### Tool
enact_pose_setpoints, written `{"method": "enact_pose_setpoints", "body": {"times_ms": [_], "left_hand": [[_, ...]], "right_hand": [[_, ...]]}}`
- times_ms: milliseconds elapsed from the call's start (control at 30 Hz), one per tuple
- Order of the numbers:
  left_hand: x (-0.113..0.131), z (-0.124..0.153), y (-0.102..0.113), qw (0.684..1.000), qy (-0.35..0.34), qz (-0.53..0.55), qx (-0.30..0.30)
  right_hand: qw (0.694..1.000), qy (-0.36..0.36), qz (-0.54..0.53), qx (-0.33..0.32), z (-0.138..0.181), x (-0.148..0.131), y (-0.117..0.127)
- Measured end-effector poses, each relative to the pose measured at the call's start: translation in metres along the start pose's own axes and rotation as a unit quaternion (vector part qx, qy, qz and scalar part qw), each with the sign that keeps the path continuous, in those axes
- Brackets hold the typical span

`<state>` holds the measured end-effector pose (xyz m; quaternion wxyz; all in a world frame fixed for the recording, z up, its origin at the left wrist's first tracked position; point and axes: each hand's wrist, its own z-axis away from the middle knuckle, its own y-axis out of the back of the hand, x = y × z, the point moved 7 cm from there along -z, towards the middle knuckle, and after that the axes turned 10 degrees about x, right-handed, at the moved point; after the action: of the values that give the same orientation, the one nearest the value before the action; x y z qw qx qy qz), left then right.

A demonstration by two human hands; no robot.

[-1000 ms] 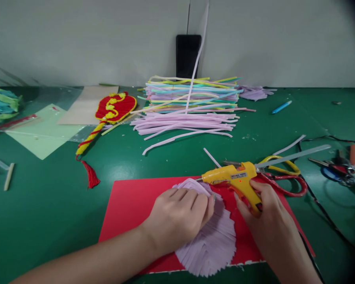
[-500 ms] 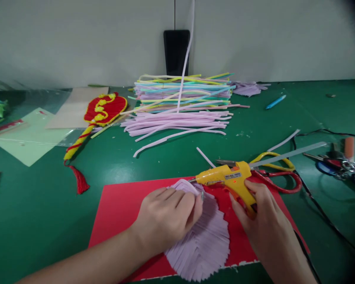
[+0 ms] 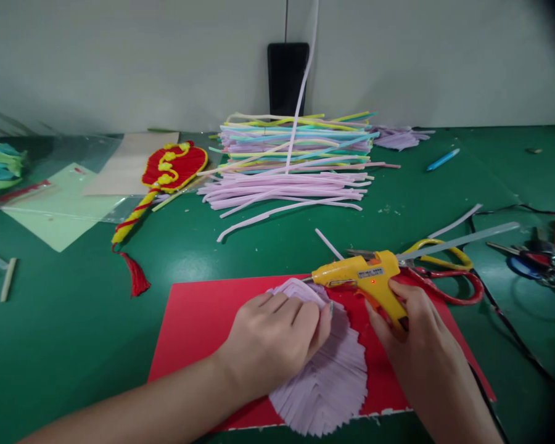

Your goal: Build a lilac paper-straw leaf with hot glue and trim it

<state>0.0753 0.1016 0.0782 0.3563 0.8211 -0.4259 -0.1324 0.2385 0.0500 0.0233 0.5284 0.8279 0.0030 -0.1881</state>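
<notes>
A lilac fan-shaped piece made of foam strips point(image 3: 326, 385) lies on a red sheet point(image 3: 194, 320) on the green table. My left hand point(image 3: 277, 339) rests on its upper part with fingers curled down, pressing it. My right hand point(image 3: 414, 336) grips the handle of a yellow glue gun point(image 3: 361, 274). The gun's nozzle points left and touches the top edge of the lilac piece. A clear glue stick point(image 3: 462, 237) sticks out of the gun's back.
A stack of pastel foam strips point(image 3: 296, 163) lies behind, and a red and yellow fan with tassel point(image 3: 166, 176) to the left. Yellow and red scissors point(image 3: 444, 274) sit beside the gun. Keys point(image 3: 536, 262), a black cable point(image 3: 509, 320), a blue pen point(image 3: 441, 159) are at right.
Both hands keep their hold and place on the lilac piece and glue gun. Only the camera view has shifted slightly sideways.
</notes>
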Motion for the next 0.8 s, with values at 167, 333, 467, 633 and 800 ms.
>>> {"method": "enact_pose_setpoints", "body": {"times_ms": [167,333,467,633,800], "left_hand": [[0.001,0.0,0.0,1.0,-0.001,0.0,-0.003],[0.0,0.0,0.0,1.0,0.0,0.004,-0.001],[0.0,0.001,-0.001,1.0,-0.004,-0.004,-0.007],[-0.001,0.003,-0.002,1.0,-0.004,0.006,-0.013],[-0.002,0.004,0.0,1.0,-0.001,0.027,-0.009]], "right_hand": [[1.0,-0.009,0.003,-0.004,-0.001,0.001,0.0],[1.0,-0.013,0.003,-0.014,0.0,0.003,0.0],[1.0,-0.014,0.002,-0.015,0.002,0.005,0.002],[1.0,-0.007,-0.001,0.002,0.002,0.007,0.006],[1.0,-0.002,-0.002,0.008,0.002,0.011,0.009]]}}
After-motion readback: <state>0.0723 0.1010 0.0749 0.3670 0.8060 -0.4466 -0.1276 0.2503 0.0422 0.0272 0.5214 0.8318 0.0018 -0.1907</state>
